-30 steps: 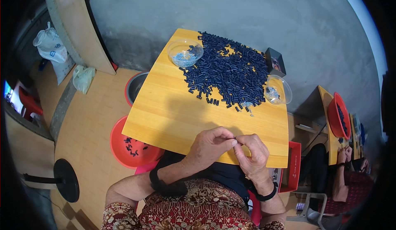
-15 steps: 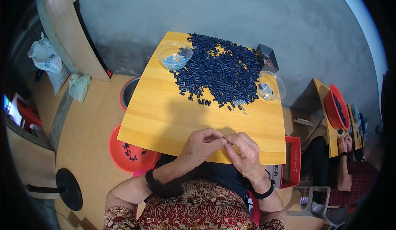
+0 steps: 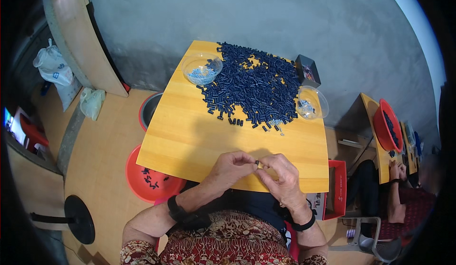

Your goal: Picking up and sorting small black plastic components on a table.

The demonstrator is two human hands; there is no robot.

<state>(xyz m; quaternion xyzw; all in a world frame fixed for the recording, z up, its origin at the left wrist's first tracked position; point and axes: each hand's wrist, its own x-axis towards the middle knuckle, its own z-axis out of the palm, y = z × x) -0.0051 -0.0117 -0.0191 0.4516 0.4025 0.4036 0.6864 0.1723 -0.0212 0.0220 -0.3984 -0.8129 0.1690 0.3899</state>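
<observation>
Over the near edge of the yellow tabletop [image 3: 190, 144], my two hands meet at the fingertips. A small black cylindrical piece [image 3: 257, 163] shows between them. My left hand [image 3: 231, 170] pinches it between thumb and fingers, and my right hand [image 3: 281, 177] has its thumb and index finger closed against its other side. Farther back spreads a large pile of similar black pieces [image 3: 256, 82]. A clear round bowl [image 3: 202, 69] of small silvery-blue parts stands to the pile's left, and a second clear bowl [image 3: 312, 102] with fewer parts stands to its right.
A black box [image 3: 308, 70] sits at the table's far right corner. Below the left edge is a red basin [image 3: 142, 189] holding some black pieces; a grey-lined basin [image 3: 148, 110] is behind it. A red box [image 3: 338, 189] stands at right. Another person [image 3: 403, 203] works at a side table.
The black piece now shows between my fingertips, where it was mostly hidden before. My fingers have shifted slightly apart around it. The view has tilted a little.
</observation>
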